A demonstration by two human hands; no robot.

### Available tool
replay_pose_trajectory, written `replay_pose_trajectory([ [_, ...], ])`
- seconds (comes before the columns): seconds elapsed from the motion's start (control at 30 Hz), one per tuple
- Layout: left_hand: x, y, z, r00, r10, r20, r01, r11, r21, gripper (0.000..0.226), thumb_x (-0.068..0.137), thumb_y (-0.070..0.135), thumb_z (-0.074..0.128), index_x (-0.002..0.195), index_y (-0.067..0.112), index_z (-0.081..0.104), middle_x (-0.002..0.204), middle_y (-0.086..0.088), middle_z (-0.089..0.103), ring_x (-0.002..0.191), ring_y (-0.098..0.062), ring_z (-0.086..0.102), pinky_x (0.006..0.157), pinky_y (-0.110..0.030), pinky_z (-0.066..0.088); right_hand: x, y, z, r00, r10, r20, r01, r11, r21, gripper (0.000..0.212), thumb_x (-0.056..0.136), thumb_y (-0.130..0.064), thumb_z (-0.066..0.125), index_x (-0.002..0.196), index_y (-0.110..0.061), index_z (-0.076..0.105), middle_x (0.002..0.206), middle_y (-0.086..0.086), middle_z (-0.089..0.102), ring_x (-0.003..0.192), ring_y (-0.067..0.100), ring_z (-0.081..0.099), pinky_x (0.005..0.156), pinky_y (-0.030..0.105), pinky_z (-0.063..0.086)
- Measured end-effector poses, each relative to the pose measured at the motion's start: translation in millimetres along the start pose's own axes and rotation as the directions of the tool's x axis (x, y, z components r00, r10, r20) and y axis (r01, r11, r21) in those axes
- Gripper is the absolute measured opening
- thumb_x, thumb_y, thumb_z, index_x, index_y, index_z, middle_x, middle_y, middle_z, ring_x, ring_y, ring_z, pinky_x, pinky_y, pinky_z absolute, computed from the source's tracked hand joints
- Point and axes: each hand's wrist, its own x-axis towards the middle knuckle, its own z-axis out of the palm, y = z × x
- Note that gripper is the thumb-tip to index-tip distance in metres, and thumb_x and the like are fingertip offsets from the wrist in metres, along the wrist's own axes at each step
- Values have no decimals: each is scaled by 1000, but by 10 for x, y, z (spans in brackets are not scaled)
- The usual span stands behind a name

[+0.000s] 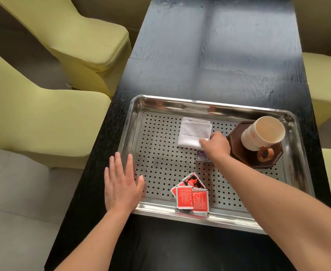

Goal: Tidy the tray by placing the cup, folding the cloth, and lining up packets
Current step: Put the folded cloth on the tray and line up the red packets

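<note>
A perforated steel tray lies on a black table. A white cloth, folded into a small rectangle, rests in the tray's far middle. My right hand pinches the cloth's near right corner. A white paper cup stands on a dark brown octagonal coaster at the tray's right end. Three red packets lie overlapping near the front rim. A blue and white packet shows partly under my right wrist. My left hand lies flat, fingers spread, over the tray's left rim.
The black table stretches away beyond the tray. Yellow-green chairs stand along the left side, with more at the right edge. A grey seat sits at the near left. A small brown ring rests on the coaster.
</note>
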Motion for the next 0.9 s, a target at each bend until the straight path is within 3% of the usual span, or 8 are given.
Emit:
replay_pose_trajectory([
  [0.63,11,-40,68,1000,-1,-7,1,1000,-1,82,91,49,41,159,17,9,166,-18,-4,153,-31,-4,123,-52,14,59,-1039,467,990,-118,73,118,993,16,32,88,-29,68,110,-9,55,99,6,62,85,25,61,59,32,41],
  [0.77,7,-32,69,1000,0,-16,0,1000,1,80,90,50,37,158,17,12,166,-18,-3,153,-31,-3,123,-51,15,60,-1177,547,987,-143,78,145,989,-17,34,88,-30,69,110,-9,54,100,6,62,88,24,57,69,35,45],
  [0.9,14,-35,79,1000,-2,-14,2,1000,8,80,89,51,39,158,17,15,166,-18,-2,154,-32,-2,122,-53,17,51,-1276,613,983,-164,86,166,986,-18,34,88,-32,69,107,-10,53,98,5,61,88,24,58,70,35,44],
])
